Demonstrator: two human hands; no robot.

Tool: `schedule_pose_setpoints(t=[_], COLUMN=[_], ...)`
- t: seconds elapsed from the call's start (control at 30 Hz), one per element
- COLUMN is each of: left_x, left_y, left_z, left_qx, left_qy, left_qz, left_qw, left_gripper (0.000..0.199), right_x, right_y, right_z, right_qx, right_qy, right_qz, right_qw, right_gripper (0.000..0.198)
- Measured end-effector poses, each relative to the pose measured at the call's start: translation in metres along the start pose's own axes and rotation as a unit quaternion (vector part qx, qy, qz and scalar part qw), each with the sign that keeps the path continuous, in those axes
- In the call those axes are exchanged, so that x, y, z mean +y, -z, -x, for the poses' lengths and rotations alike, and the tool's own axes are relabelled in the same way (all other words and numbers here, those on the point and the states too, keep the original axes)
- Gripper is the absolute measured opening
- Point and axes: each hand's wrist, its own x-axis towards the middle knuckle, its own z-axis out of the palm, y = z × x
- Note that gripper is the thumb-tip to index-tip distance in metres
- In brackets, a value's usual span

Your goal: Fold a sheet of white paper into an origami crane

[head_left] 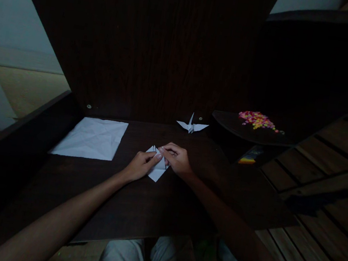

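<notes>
left hand (141, 165) and right hand (179, 160), both clamped by thumb and fingers on the folded paper (157, 173) from opposite sides, neither clearly nearer, hold it over the desk (129, 207), its long axis running roughly toward the knees (125, 256), lower tip uncovered between the hands.

Folded paper (157, 173) before crane (191, 127), right of sheet (90, 139)

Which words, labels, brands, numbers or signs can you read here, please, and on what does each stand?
None can be read.
Folded white paper, origami crane, creased paper sheet: no lettering visible.
Dark item with a yellow-orange band, below the curved shelf: too small and dim to tell.
</notes>
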Motion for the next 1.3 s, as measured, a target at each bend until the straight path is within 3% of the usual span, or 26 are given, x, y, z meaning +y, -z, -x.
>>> schedule_pose_setpoints(t=[0.23, 0.53, 0.73, 0.9, 1.3], left_x=[-0.0008, -0.0025, -0.0026, -0.0049, -0.0010], left_y=[0.0002, -0.0018, -0.0030, -0.0032, -0.0036], left_z=[-0.0004, -0.0008, 0.0013, 0.0013, 0.0020], left_qx=[-0.003, 0.017, 0.100, 0.131, 0.117], left_qy=[-0.003, 0.000, 0.009, 0.010, 0.007], left_qz=[-0.003, 0.022, 0.064, 0.031, 0.046], left_qw=[1.000, 1.000, 0.993, 0.991, 0.992], left_gripper=[0.044, 0.039, 0.030, 0.030, 0.033], right_x=[0.0000, 0.0050, 0.0037, 0.0022, 0.0034], right_y=[0.0011, 0.0033, 0.0012, 0.0004, -0.0012], right_z=[-0.0004, -0.0009, -0.0002, -0.0003, 0.0030], right_qx=[-0.009, 0.026, 0.030, 0.029, 0.016], right_qy=[0.003, -0.012, -0.020, -0.017, -0.014], right_qz=[0.009, 0.010, 0.013, 0.021, 0.018], right_qw=[1.000, 1.000, 0.999, 0.999, 1.000], right_gripper=[0.027, 0.026, 0.029, 0.027, 0.023])
